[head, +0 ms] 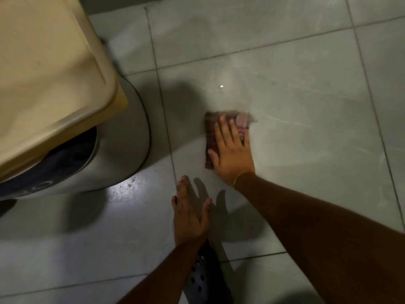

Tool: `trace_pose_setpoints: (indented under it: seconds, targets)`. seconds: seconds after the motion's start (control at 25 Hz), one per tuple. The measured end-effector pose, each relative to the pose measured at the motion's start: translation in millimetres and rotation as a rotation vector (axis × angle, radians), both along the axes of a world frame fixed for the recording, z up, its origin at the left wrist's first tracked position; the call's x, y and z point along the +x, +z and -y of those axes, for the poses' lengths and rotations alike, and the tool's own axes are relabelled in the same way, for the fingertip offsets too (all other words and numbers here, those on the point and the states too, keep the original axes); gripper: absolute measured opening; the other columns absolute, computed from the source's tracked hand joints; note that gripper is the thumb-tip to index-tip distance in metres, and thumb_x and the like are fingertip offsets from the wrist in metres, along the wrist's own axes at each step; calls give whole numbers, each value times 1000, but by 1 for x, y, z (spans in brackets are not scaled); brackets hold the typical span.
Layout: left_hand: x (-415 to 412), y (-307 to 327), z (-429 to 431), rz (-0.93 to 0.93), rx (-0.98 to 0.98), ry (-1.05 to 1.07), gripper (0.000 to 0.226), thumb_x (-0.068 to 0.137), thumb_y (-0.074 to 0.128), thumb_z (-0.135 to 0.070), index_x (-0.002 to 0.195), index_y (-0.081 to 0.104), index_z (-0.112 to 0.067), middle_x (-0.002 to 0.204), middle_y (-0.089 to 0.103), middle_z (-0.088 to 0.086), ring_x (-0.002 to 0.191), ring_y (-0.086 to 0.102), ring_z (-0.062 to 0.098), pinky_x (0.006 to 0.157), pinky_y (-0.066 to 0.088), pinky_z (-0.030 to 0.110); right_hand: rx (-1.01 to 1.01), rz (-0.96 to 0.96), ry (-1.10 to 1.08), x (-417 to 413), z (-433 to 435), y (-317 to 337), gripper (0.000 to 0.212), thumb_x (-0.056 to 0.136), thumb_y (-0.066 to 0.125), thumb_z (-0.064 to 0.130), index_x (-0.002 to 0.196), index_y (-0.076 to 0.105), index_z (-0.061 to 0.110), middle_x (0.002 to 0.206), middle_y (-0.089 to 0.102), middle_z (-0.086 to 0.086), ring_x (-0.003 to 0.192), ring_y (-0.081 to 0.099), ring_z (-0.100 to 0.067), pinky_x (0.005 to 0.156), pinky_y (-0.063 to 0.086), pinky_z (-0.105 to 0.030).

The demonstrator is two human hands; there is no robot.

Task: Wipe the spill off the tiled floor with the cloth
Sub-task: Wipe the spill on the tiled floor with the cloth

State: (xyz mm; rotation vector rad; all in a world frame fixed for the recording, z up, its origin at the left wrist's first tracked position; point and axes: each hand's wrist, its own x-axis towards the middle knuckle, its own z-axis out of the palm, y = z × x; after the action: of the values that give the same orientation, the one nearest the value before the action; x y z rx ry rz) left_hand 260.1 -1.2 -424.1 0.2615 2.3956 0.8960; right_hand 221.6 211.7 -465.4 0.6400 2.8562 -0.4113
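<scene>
A reddish checked cloth lies flat on the grey tiled floor near the middle of the view. My right hand presses down on it with fingers spread, palm flat; the cloth's far edge is blurred. A small bright wet glint shows on the tile just beyond the cloth. My left hand hovers nearer to me, fingers apart, holding nothing. A yellow band circles my right wrist.
A beige lidded bin on a grey rounded base stands at the left. A dark perforated clog sits under my left forearm. A wet shiny patch lies by the base.
</scene>
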Motion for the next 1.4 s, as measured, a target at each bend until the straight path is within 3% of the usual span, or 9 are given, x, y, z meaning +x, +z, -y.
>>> trace_pose_setpoints:
  seconds: [0.16, 0.32, 0.48, 0.68, 0.8, 0.92, 1.0, 1.12, 1.4]
  targets:
    - [-3, 6, -4, 18, -10, 32, 87, 98, 42, -69, 169, 8, -30, 175, 20, -7, 161, 23, 19, 123, 34, 61, -71, 13, 257, 130, 62, -5, 78, 106, 44, 53, 172, 24, 18, 182, 15, -6, 169, 13, -30, 130, 20, -65]
    - [-1, 3, -5, -3, -11, 26, 86, 101, 48, -56, 170, 10, -23, 176, 17, -9, 162, 19, 20, 126, 27, 60, -48, 89, 228, 227, 36, 11, 79, 106, 41, 57, 173, 17, 23, 183, 10, 0, 167, 20, -28, 132, 18, -58]
    - [2, -2, -5, -17, -13, -2, 88, 101, 44, -62, 170, 3, -25, 177, 8, -12, 165, 9, 15, 133, 9, 50, 2, 167, -2, 146, -56, 14, 82, 105, 31, 60, 172, 23, 13, 181, 17, -12, 166, 22, -35, 130, 23, -60]
    - [2, -6, -3, -34, -32, 20, 87, 99, 33, -74, 169, 4, -33, 174, 4, -24, 163, 4, 7, 133, 13, 51, 42, 64, -45, 3, -42, 12, 82, 103, 39, 50, 172, 19, 8, 181, 13, -14, 168, 13, -39, 133, 12, -62]
    - [1, -3, -4, -13, -25, 69, 84, 99, 39, -71, 168, 10, -34, 172, 11, -27, 157, 12, 2, 127, 28, 57, -24, 24, 118, 21, 22, 7, 77, 105, 39, 50, 172, 23, 14, 181, 17, -9, 168, 13, -35, 132, 17, -64]
    - [-1, 4, -9, 12, -57, 98, 83, 98, 39, -71, 168, 13, -35, 172, 21, -13, 156, 32, 24, 118, 42, 51, -120, 42, 294, 125, 75, -1, 75, 108, 41, 52, 173, 20, 21, 182, 12, -3, 170, 8, -28, 130, 20, -64]
    - [-1, 7, -9, 18, -35, 105, 82, 98, 42, -69, 167, 14, -36, 173, 23, -11, 154, 36, 29, 118, 41, 45, -123, 103, 286, 205, 82, 7, 80, 106, 45, 55, 174, 14, 24, 183, 5, 0, 170, 9, -25, 129, 22, -61]
    - [0, 10, -9, 50, -32, 109, 83, 98, 45, -67, 168, 11, -38, 175, 20, -13, 160, 27, 30, 124, 34, 58, -124, 152, 214, 261, 32, 23, 78, 109, 34, 61, 174, 11, 25, 183, 5, 2, 167, 19, -28, 125, 28, -60]
    - [2, 8, -12, 17, -49, 89, 84, 100, 49, -62, 168, 12, -30, 175, 23, -3, 158, 27, 24, 125, 31, 60, -37, 126, -128, 63, -50, 13, 85, 101, 37, 54, 173, 16, 13, 182, 12, -11, 168, 11, -35, 134, 11, -59]
